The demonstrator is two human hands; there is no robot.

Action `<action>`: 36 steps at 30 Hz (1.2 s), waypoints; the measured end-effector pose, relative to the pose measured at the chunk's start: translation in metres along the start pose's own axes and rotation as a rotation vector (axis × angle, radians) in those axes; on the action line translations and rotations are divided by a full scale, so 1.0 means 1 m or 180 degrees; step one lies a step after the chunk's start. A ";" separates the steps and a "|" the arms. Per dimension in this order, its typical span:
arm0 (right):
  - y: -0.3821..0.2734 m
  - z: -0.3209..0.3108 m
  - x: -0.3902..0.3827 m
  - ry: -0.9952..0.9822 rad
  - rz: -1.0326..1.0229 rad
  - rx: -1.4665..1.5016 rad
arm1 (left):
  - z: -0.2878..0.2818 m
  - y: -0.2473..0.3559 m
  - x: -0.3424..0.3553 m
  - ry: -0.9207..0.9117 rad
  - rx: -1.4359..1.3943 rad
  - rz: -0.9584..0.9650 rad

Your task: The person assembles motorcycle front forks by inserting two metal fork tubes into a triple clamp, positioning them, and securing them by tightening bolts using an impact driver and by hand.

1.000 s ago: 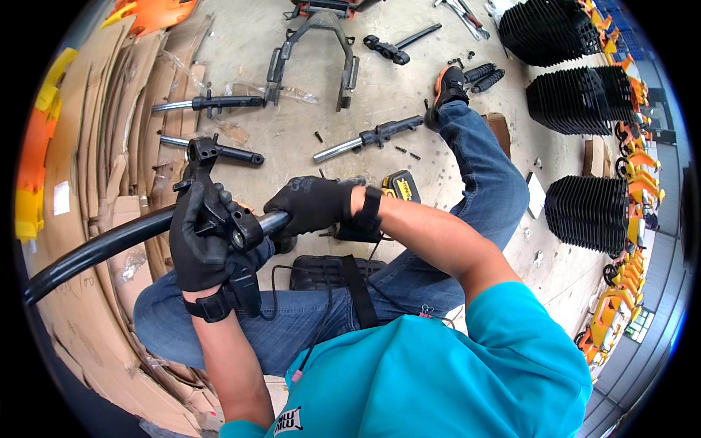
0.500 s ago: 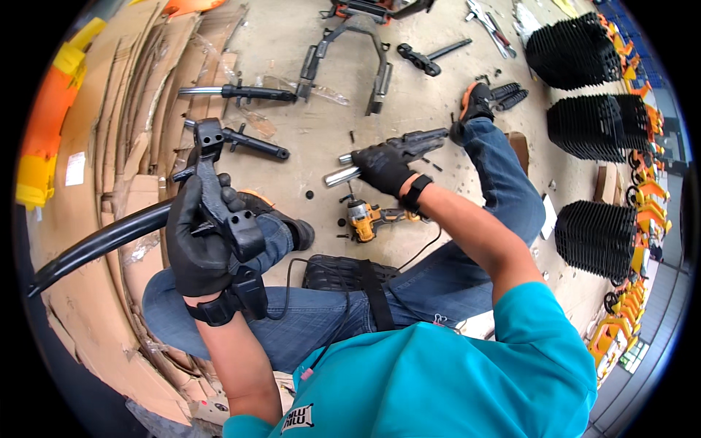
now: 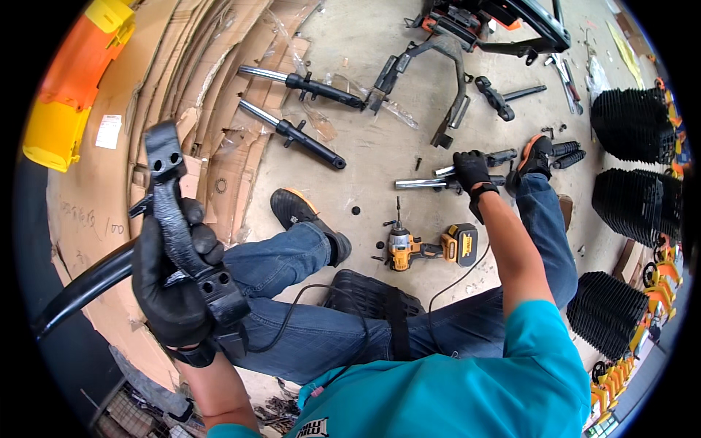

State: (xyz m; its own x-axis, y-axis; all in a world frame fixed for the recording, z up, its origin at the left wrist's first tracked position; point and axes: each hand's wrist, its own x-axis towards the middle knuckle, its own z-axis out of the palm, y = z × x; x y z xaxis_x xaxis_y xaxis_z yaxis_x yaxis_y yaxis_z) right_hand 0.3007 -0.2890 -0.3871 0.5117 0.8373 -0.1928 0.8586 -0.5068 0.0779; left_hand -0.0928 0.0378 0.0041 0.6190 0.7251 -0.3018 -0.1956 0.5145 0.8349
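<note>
My left hand (image 3: 171,266), in a black glove, is closed round a black metal fork clamp (image 3: 177,219) with paired bolt holes at both ends. A long black tube (image 3: 91,288) extends left from behind that hand. On the floor to the right, my gloved right hand (image 3: 471,169) has its fingers wrapped over a pair of fork legs. The nearer fork leg (image 3: 420,184) shows a bright chrome tube pointing left; their middles are hidden under the hand. A yellow and black cordless driver (image 3: 409,248) lies on the floor between my legs.
Two more fork legs (image 3: 310,144) lie partly on flattened cardboard (image 3: 182,95) at the left. A black frame (image 3: 456,62) stands ahead. Black ribbed stacks (image 3: 628,204) line the right side. Pliers-like tools (image 3: 568,84) and a black jointed part (image 3: 500,98) rest on the floor.
The view has shifted. My right hand has moved away to the right of the driver with the fork legs. My left hand still holds the fork clamp, now lower left in view.
</note>
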 end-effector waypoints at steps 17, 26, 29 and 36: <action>-0.152 -0.131 0.099 -0.0161 -0.0604 0.2141 | -0.017 0.012 0.012 0.0524 -0.0384 -0.0012; -0.243 -0.119 0.283 -0.0062 -0.0008 0.1994 | -0.027 0.012 0.020 0.0476 -0.0218 -0.0083; -0.239 -0.092 0.317 -0.0313 -0.0044 0.1941 | -0.031 0.011 0.023 0.0652 -0.0359 -0.0066; -0.240 -0.091 0.323 -0.0754 -0.0412 0.2240 | -0.030 0.008 0.026 0.0864 -0.0930 -0.0132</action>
State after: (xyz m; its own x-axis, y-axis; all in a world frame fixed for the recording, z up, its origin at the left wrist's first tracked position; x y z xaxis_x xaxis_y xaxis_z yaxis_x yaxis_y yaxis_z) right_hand 0.2630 0.1221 -0.3788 0.3192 0.8727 -0.3694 0.6472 -0.4855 -0.5877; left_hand -0.1014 0.0746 -0.0109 0.4152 0.7754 -0.4757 -0.4070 0.6260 0.6652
